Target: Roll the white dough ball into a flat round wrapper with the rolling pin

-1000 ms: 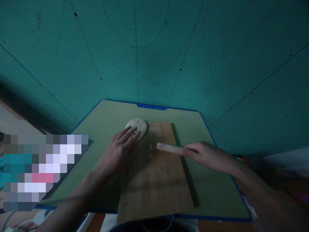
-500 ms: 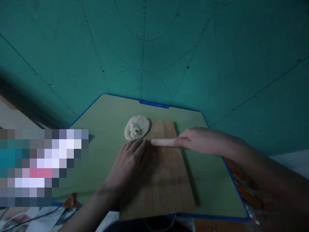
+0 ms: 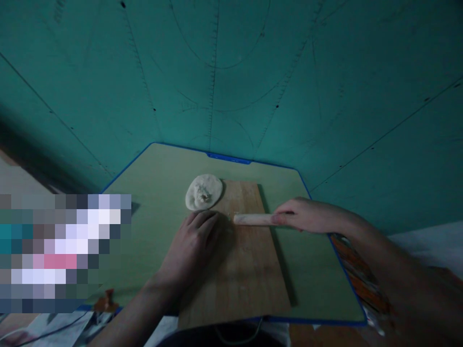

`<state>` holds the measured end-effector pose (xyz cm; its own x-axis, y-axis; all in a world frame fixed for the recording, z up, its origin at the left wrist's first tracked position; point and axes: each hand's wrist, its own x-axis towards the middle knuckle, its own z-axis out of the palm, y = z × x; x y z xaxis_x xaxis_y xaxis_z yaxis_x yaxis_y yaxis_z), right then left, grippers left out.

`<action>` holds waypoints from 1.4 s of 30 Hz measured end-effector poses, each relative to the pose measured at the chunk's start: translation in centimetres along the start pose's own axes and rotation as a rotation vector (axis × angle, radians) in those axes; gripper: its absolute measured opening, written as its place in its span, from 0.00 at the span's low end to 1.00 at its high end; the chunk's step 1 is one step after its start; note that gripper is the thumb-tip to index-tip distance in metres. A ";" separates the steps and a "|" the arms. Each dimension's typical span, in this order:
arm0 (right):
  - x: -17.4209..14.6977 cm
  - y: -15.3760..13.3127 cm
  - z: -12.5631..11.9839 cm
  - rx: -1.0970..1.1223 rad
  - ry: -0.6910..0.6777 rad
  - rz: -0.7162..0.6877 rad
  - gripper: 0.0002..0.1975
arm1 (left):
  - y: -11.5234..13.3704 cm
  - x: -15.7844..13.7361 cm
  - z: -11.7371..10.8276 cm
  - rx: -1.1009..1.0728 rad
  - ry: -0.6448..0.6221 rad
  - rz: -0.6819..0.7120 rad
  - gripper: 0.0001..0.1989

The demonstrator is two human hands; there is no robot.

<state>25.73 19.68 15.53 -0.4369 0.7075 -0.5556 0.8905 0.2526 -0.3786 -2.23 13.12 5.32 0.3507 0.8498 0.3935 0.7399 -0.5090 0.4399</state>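
My right hand [image 3: 307, 214] is closed round one end of a pale wooden rolling pin [image 3: 253, 220]. The pin lies crosswise over the upper part of a wooden board [image 3: 246, 274], its free end pointing left. Close to that end, my left hand [image 3: 198, 236] rests at the board's left side with its fingers curled down. Whatever lies under those fingers is hidden. Just beyond them sits a flat round of pale dough [image 3: 213, 185] with a crumbly heap [image 3: 203, 193] in its middle, partly over the board's far left corner.
The board lies on a pale green table [image 3: 144, 193] with a blue rim [image 3: 228, 158], against a green wall [image 3: 231, 96]. A small brown object [image 3: 106, 301] is at the table's near left edge. A pixelated patch covers the left side.
The rolling pin and my right hand have moved right and slightly toward me, widening the gap between the pin's end and my left fingers. My left hand stays almost where it was.
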 end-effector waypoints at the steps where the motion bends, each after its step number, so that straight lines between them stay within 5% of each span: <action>1: 0.2 -0.4 -0.2 -0.010 -0.005 0.004 0.25 | 0.0 0.0 0.0 -0.006 0.003 0.004 0.12; 11: 1.7 -3.1 -0.3 -0.127 0.053 0.031 0.23 | -0.6 -0.1 0.3 -0.013 0.036 0.052 0.13; 14: 1.0 -2.3 0.1 -0.064 0.093 -0.033 0.23 | -1.0 -0.2 0.5 -0.007 0.059 0.068 0.14; 23: -2.4 1.4 0.4 -0.050 0.086 0.066 0.24 | -0.8 -0.2 0.6 0.009 0.043 0.077 0.14; 30: -0.7 -1.5 -0.4 -0.106 0.049 0.173 0.24 | -0.8 -0.2 0.5 -0.012 0.006 0.031 0.15; 34: 0.2 -2.6 -0.5 -0.140 0.090 0.122 0.24 | -0.8 -0.2 0.5 -0.009 0.032 0.049 0.14; 42: -0.9 2.1 -0.9 -0.099 0.122 0.049 0.27 | -0.5 0.0 0.5 -0.038 0.071 0.061 0.10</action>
<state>28.09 20.16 15.90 -0.3792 0.7940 -0.4751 0.9212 0.2753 -0.2750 -2.38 13.44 4.69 0.3519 0.8058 0.4762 0.6957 -0.5656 0.4429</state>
